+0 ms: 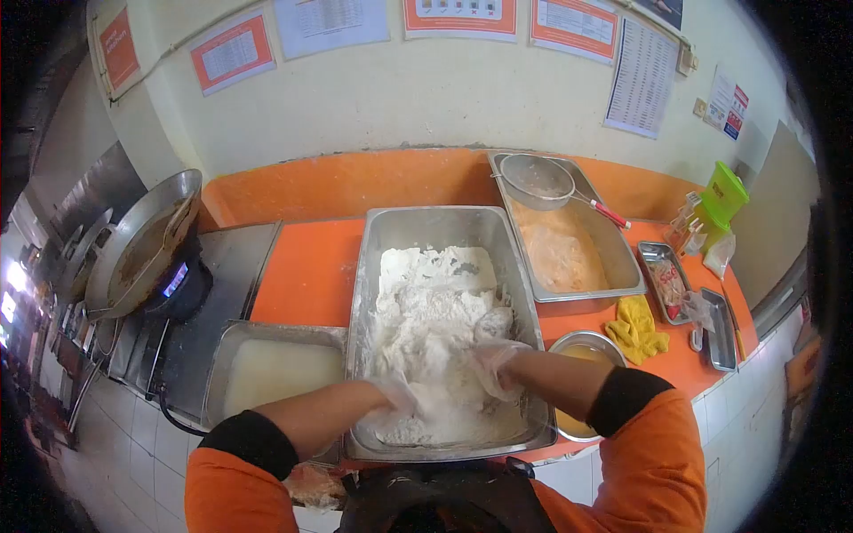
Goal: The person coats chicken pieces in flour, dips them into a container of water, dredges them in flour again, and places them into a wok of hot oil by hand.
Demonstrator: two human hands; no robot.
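Observation:
A deep steel pan [362, 266] in front of me holds white flour [426, 306], heaped and lumpy toward the middle. My left hand [395, 395], in a clear plastic glove, is in the flour near the pan's left wall. My right hand [496, 366], gloved the same way, is in the flour on the right side. The fingers of both hands are blurred and covered by flour. Whether they grip anything in it is hidden. Beside my right hand lies a flour-coated lump [494, 324] that I cannot identify.
Left are a pan of cloudy liquid [284, 369] and a large wok [133, 258] on a stove. Right stand a bowl of yellowish liquid [582, 351], a yellow cloth [635, 330], and a pan of orange-tinted powder [564, 253] with a sieve [538, 178] across its far end.

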